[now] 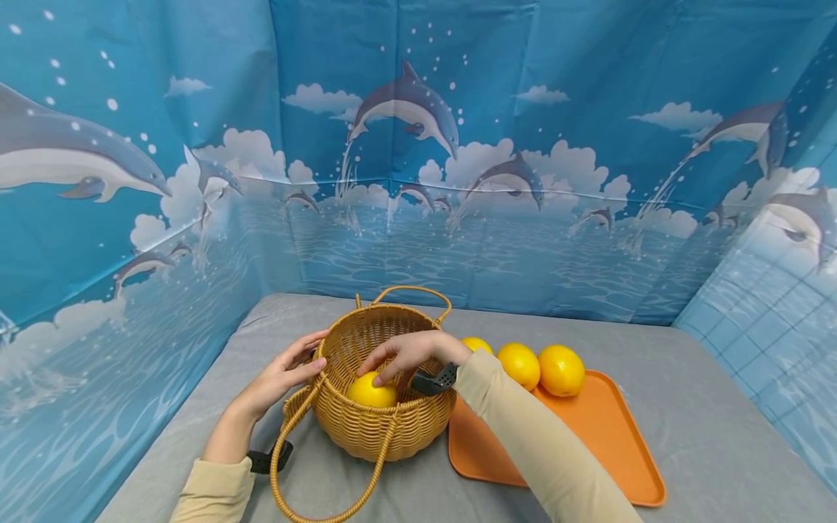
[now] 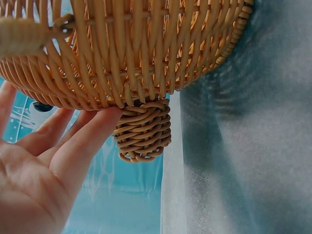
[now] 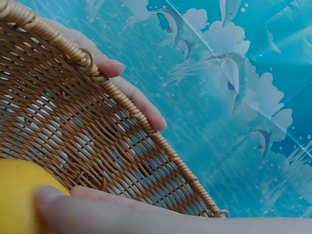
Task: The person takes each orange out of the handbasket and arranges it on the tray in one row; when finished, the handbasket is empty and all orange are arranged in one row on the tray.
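A round woven basket [image 1: 366,434] stands before me, tilted a little toward me. Inside it my right hand [image 1: 412,351] holds a yellow orange [image 1: 370,394] near the front wall, thumb and fingertips on the fruit. That orange [image 3: 22,195] shows partly at the lower left of the right wrist view, under the thumb. My left hand [image 1: 276,379] rests at the basket's left rim, fingers extended along the outside. In the left wrist view, fingers of the left hand [image 2: 46,170] touch the wickerwork beside a short woven foot [image 2: 142,131].
Right of the basket lies an orange tray [image 1: 598,421], with several oranges [image 1: 561,370] at its far side. My right forearm crosses over the tray. One basket handle [image 1: 418,289] stands at the back; another [image 1: 280,465] hangs toward me. A dolphin-print curtain [image 1: 418,240] borders the grey tabletop [image 1: 706,428].
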Motion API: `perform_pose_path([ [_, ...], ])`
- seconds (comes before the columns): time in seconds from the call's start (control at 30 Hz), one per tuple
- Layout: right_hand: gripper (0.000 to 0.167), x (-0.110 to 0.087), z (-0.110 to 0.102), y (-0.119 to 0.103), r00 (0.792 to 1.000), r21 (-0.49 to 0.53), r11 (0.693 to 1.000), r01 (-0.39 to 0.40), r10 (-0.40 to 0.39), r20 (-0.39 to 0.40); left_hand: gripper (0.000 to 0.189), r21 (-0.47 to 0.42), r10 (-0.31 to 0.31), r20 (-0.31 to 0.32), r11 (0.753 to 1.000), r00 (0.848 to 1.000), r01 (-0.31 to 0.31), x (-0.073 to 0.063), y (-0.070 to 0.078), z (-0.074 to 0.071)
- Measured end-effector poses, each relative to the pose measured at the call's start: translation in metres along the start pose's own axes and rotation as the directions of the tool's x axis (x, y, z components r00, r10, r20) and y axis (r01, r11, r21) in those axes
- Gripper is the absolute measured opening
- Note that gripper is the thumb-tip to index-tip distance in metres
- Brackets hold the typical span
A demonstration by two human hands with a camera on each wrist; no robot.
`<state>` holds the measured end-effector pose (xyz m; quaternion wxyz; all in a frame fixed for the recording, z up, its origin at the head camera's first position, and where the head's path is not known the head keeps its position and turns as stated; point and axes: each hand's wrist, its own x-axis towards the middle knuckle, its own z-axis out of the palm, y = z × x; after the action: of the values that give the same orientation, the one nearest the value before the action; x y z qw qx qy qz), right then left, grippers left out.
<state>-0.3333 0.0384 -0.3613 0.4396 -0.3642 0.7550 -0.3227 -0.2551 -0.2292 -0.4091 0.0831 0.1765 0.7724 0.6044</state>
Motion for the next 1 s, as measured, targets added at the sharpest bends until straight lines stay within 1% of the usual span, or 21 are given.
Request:
perform_pose_path([
  [0.1,0.047,-0.0001,-0.0007,0.0006,1.0,-0.043,0.999,0.013,-0.013,0.007,0.056,0.0,-0.003,0.001,1.0,1.0,0.003,0.0006,-0.0006,-0.0001],
  [0.17,0.048,0.0005,-0.0011,0.0013,1.0,-0.069,0.997,0.019,-0.019,0.001,0.055,0.0,-0.006,0.001,1.0,1.0,0.006,0.0006,-0.0008,0.0],
  [0.3,0.042,0.0023,-0.0008,0.0003,1.0,-0.041,0.999,0.019,-0.02,-0.01,0.055,-0.004,-0.006,0.0,1.0,1.0,0.006,0.0004,-0.0006,0.0003],
  [0.37,0.04,0.0033,-0.0007,-0.0003,1.0,-0.011,1.0,0.012,-0.012,-0.014,0.055,-0.006,-0.004,0.0,1.0,1.0,0.004,0.0003,-0.0004,0.0003],
  [0.43,0.04,0.0043,-0.0009,-0.0009,1.0,-0.006,1.0,0.001,-0.001,-0.012,0.055,-0.006,-0.003,0.001,1.0,1.0,0.003,0.0001,-0.0003,-0.0001],
  [0.63,0.045,0.0075,-0.0012,0.0005,1.0,0.035,0.999,0.005,-0.006,0.027,0.056,0.0,-0.007,-0.001,1.0,1.0,0.007,0.0003,-0.001,-0.0011],
  [0.73,0.048,0.009,-0.001,0.0019,0.999,0.04,0.999,0.016,-0.017,0.034,0.056,0.001,-0.005,0.0,1.0,1.0,0.005,0.0007,-0.0019,-0.0012],
  [0.87,0.052,0.0096,-0.0005,0.0014,1.0,0.006,1.0,0.014,-0.014,0.009,0.055,0.01,0.0,0.004,1.0,1.0,0.0,0.0008,-0.0022,-0.0013],
  [1.0,0.062,0.0095,-0.0001,0.0009,1.0,-0.059,0.998,0.009,-0.008,0.017,0.055,0.016,0.002,0.007,1.0,1.0,-0.002,0.0002,-0.0018,-0.0008],
])
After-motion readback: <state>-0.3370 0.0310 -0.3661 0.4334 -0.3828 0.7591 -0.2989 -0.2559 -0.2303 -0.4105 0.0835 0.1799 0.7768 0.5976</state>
